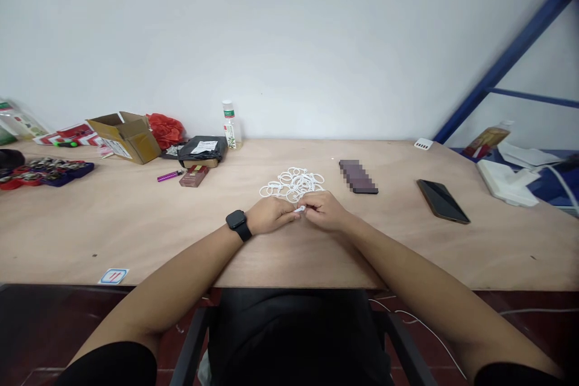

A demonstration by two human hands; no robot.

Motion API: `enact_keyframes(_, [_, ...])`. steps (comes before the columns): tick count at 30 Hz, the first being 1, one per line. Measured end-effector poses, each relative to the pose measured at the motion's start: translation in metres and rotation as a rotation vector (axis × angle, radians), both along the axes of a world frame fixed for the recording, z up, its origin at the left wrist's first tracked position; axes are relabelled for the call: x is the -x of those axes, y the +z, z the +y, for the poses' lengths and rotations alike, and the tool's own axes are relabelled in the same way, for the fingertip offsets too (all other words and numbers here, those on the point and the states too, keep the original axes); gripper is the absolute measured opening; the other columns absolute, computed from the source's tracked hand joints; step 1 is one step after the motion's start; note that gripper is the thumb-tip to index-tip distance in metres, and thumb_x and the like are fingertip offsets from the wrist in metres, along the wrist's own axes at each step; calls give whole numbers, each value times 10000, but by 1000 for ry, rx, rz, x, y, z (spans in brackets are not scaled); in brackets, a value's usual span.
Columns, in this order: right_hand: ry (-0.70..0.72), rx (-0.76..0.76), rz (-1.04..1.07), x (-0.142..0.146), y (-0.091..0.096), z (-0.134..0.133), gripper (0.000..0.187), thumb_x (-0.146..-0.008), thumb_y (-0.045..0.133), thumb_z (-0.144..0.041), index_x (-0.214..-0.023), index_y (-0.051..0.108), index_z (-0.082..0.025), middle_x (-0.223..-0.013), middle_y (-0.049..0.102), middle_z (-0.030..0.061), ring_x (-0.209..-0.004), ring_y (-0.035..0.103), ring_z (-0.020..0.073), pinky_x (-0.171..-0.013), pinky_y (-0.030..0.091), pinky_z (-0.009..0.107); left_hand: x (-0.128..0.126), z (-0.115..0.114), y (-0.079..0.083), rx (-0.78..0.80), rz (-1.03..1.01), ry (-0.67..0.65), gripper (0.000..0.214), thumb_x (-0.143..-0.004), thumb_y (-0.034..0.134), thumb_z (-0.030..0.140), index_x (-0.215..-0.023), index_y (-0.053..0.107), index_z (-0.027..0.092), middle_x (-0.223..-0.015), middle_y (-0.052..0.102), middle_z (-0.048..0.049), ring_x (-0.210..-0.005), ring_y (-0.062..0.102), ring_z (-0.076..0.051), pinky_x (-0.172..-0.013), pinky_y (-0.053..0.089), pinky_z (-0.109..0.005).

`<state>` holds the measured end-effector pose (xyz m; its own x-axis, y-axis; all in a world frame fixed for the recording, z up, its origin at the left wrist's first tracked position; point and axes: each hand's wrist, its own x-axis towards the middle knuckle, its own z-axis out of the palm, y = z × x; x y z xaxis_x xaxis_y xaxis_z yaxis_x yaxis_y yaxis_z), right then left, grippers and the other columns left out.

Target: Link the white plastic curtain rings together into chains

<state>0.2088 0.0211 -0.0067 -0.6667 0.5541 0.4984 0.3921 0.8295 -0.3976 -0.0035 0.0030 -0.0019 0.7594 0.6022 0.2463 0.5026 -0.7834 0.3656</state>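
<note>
My left hand (pixel 270 215), with a black watch (pixel 239 224) on its wrist, pinches a small white plastic piece (pixel 300 209) between thumb and fingers. At the other end of that piece, my right hand (pixel 326 211) closes its fingertips on it. The piece is mostly hidden by the fingers, so its full shape cannot be made out. Just beyond both hands lies a loose pile of thin white plastic rings (pixel 296 180), several with small heads on them.
Right of the pile lie a pixelated dark flat object (pixel 359 177) and a phone (pixel 443 201). To the left are a small dark red box (pixel 194 175), a purple lighter (pixel 169 176), a black package (pixel 203 149), a bottle (pixel 230 125) and an open carton (pixel 129 137).
</note>
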Motion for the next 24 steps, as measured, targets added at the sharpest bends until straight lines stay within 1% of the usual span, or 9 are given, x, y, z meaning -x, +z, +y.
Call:
enact_keyframes(3, [11,16,34,-1,-2,1,269,-726,434,-72,-719,674,-193,-701,684,20,-647,608,142,-649,446,252,-1,0,0,-8,17,5,444,-995,347,459,-801,616,164,-792,670,-40,-728,592,-145,-673,391,-245])
enact_keyframes(5, [-4,23,48,-1,-4,2,282,-738,432,-76,-749,688,-196,-731,698,24,-674,625,148,-664,458,258,-1,0,0,-17,19,13,431,-994,354,451,-815,623,165,-804,676,-42,-738,597,-148,-681,397,-247])
enact_keyframes(7, [-56,41,58,0,-5,1,306,-757,455,-94,-888,710,-199,-811,720,29,-700,640,152,-677,468,263,1,1,1,-27,13,28,417,-994,359,438,-832,632,168,-817,681,-43,-747,603,-148,-690,401,-248])
enact_keyframes(10, [-144,78,68,0,-5,-1,370,-774,508,-131,-1094,681,-202,-909,731,37,-711,645,151,-683,481,266,3,2,2,-32,23,49,405,-988,374,434,-838,646,173,-801,684,-37,-741,611,-149,-689,407,-249])
enact_keyframes(13, [-149,64,54,0,-1,-1,320,-792,535,-159,-1067,692,-205,-947,732,43,-751,649,160,-727,491,285,5,3,0,-37,25,82,383,-962,424,471,-893,673,189,-843,702,-37,-784,632,-160,-717,431,-255])
enact_keyframes(15, [-137,34,67,-2,4,3,279,-810,545,-184,-1042,699,-206,-983,727,52,-822,656,178,-792,496,314,5,3,-2,-57,8,133,374,-939,458,503,-949,685,205,-906,713,-42,-849,643,-179,-758,452,-272])
enact_keyframes(19, [-199,-11,63,-6,13,30,310,-862,576,-342,-1133,672,-222,-1159,683,76,-1101,598,246,-986,432,412,4,6,-4,-147,-85,255,374,-914,501,519,-1021,686,211,-1005,702,-61,-956,632,-211,-861,472,-330])
enact_keyframes(22, [-259,37,-108,-6,11,62,459,-918,490,-490,-1272,605,-221,-1346,576,104,-1268,492,275,-1078,351,454,4,9,-4,-221,-144,342,434,-872,552,550,-1112,659,204,-1157,649,-95,-1083,584,-246,-970,440,-398])
enact_keyframes(24, [-319,98,-256,-2,5,83,561,-924,418,-586,-1365,528,-257,-1473,446,94,-1362,385,308,-1117,283,500,5,11,-5,-234,-138,411,534,-843,566,593,-1215,605,211,-1282,583,-112,-1189,525,-275,-1022,403,-450])
